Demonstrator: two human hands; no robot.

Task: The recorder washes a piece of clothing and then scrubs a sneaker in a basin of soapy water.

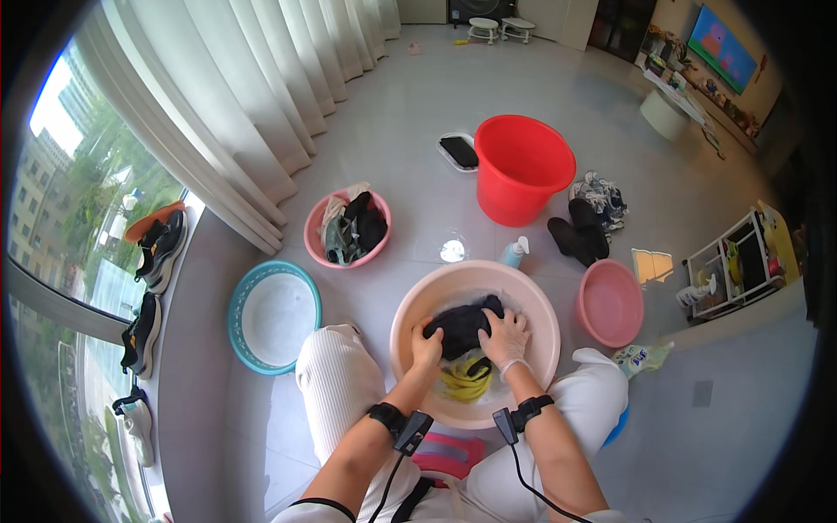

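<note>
Between my knees a large pale pink basin (407, 327) holds soapy water. My left hand (428, 345) grips the left end of a wet black garment (461, 327) in it. On the garment's right part lies my right hand (507, 337), in a clear plastic glove, its thumb against the cloth and its other fingers spread. Whether that hand pinches the cloth cannot be told. Below the black cloth, a yellow cloth (465, 384) with a dark strip lies in the suds. A light blue pump bottle (514, 253) stands just beyond the basin's rim.
Around the basin are a teal-rimmed basin (239, 340), a pink basin (310, 238) of clothes, a red bucket (513, 196), a small pink basin (610, 304) and black slippers (579, 235). A phone (460, 151) lies on a white tray. Shoes (142, 333) line the window ledge.
</note>
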